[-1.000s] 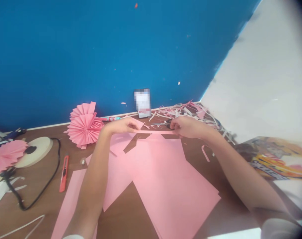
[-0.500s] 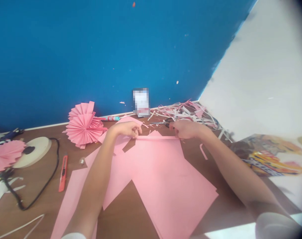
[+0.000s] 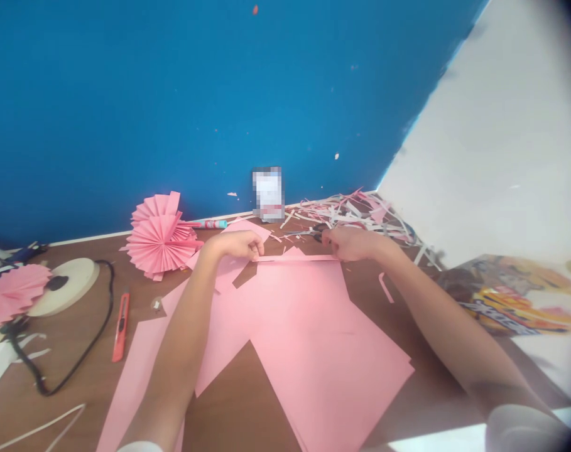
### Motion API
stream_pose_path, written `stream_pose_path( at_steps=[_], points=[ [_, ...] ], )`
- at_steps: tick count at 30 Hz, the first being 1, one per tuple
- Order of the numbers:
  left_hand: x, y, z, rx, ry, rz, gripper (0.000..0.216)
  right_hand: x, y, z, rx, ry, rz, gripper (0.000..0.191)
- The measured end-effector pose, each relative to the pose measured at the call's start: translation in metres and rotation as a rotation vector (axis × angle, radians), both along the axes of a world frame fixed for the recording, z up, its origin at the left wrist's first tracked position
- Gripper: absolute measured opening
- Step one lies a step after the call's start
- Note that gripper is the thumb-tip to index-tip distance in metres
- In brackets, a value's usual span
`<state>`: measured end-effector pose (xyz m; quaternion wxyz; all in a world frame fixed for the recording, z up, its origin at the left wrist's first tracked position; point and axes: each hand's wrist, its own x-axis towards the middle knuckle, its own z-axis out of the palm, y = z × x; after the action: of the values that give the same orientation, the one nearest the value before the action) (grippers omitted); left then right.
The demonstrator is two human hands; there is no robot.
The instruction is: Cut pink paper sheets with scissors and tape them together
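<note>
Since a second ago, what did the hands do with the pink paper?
Both hands, left and right, kept pinching the far edge of the pink sheet. A second ago that edge was a strip lifted clear of the sheet, with table showing beneath; now it lies folded flat along the sheet's top, and the hands have come slightly nearer. The fan, cutter and scraps stayed put.

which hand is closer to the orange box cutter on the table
Left. The left hand pinches the pink sheet right of the box cutter; the right hand is farther right.
</note>
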<state>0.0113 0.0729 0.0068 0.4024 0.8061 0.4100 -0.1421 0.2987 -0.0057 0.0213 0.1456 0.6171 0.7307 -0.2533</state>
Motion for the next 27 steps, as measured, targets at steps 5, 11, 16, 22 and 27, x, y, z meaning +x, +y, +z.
stream_pose_path(
  at_steps=[5,11,16,22,27],
  points=[
    [0.002,0.0,-0.003,0.007,0.072,-0.009,0.023,-0.003,-0.002,0.003,-0.024,-0.003,0.005,0.049],
    [0.004,-0.003,-0.002,0.048,0.116,0.006,0.017,-0.002,0.0,-0.001,-0.014,-0.018,0.04,0.045],
    [0.005,-0.002,-0.003,0.03,0.119,0.015,0.016,-0.003,0.001,-0.002,-0.029,-0.027,0.046,0.043],
    [0.005,-0.002,-0.009,-0.033,0.084,0.063,0.023,-0.005,0.003,-0.002,-0.065,-0.058,0.084,0.037],
    [-0.001,0.008,-0.022,-0.114,-0.004,0.049,0.032,0.001,0.006,-0.005,-0.111,-0.001,0.049,0.038]
  ],
)
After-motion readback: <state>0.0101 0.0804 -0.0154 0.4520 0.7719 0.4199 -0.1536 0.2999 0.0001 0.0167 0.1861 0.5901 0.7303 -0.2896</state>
